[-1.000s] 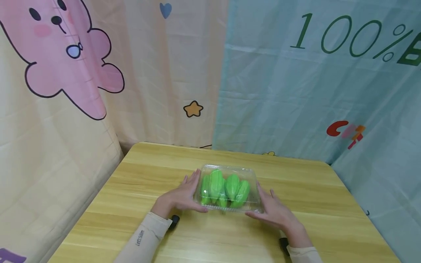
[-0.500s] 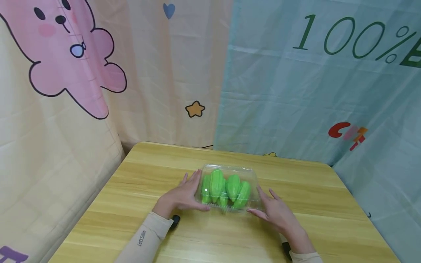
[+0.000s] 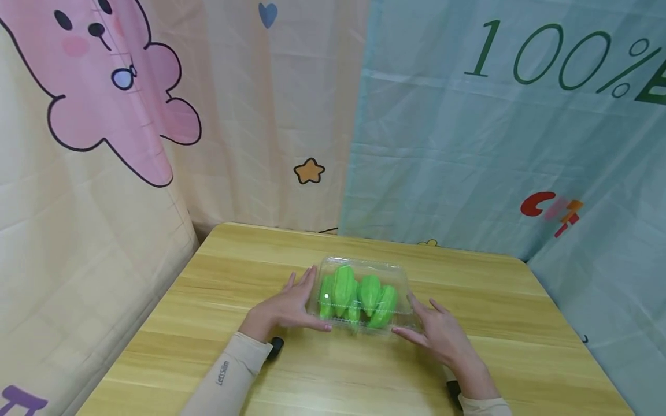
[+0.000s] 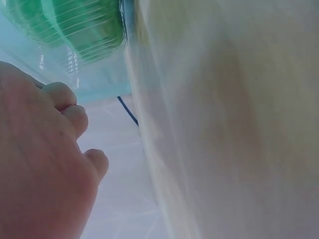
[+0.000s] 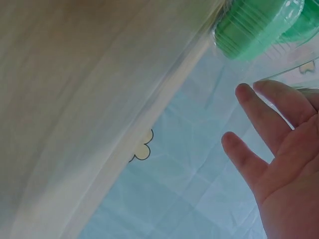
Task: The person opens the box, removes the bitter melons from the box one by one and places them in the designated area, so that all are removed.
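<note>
A clear plastic lidded container [image 3: 325,264] sits on the wooden table, with several bright green, ribbed, fruit-shaped pieces [image 3: 343,292] inside. Its lid looks closed. My left hand [image 3: 283,306] lies along the left side, fingers extended toward the back and thumb at the front left corner. On the opposite side, my right hand [image 3: 439,332] has its fingers spread, tips at the right wall and thumb near the front right corner. The right wrist view shows those fingers [image 5: 259,117] extended beside the container; whether all touch it, I cannot tell.
The light wooden table [image 3: 359,378] has rounded far corners. A printed curtain [image 3: 426,162] hangs directly behind it, and more fabric [image 3: 83,266] runs along the left side. A black strap piece [image 3: 276,348] shows beneath the left wrist.
The head view has shifted slightly. My right thumb has edged a little upward near the container's front corner. The container and my left hand stay essentially in place.
</note>
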Available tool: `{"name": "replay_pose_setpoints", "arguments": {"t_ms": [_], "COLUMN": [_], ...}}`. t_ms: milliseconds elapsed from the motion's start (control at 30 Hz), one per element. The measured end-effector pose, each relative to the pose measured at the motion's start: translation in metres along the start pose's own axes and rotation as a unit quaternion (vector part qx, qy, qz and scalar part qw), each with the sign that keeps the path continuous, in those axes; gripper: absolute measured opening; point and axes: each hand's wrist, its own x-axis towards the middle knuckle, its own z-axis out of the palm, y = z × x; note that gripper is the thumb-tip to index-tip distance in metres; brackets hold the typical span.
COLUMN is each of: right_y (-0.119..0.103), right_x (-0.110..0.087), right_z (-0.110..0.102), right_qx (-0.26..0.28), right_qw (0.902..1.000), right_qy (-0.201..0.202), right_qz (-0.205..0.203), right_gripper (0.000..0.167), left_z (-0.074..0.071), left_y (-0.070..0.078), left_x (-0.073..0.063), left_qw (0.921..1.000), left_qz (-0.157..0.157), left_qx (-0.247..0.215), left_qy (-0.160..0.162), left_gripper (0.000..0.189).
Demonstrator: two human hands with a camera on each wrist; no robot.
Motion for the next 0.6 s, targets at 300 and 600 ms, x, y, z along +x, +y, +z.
{"name": "replay_pose_setpoints", "arguments": {"t_ms": [300, 600], "right_y": [-0.0009, 0.0005], "right_x": [0.0004, 0.0013], "right_z": [-0.0013, -0.0007], "right_qx": [-0.011, -0.016], "right_qw": [0.9999, 0.9997], "right_qy": [0.002, 0.016], "right_qz": [-0.002, -0.008], "right_gripper": [0.088, 0.087], "left_z": [0.0006, 0.0049], "left_y": [-0.0037, -0.0054], "left_x": [0.0026, 0.0092], "left_qw": [0.9998, 0.9982], "left_qz": [0.020, 0.026], "left_qx": [0.005, 0.046], "left_qy": [0.009, 0.028], "left_gripper": [0.137, 0.131]}}
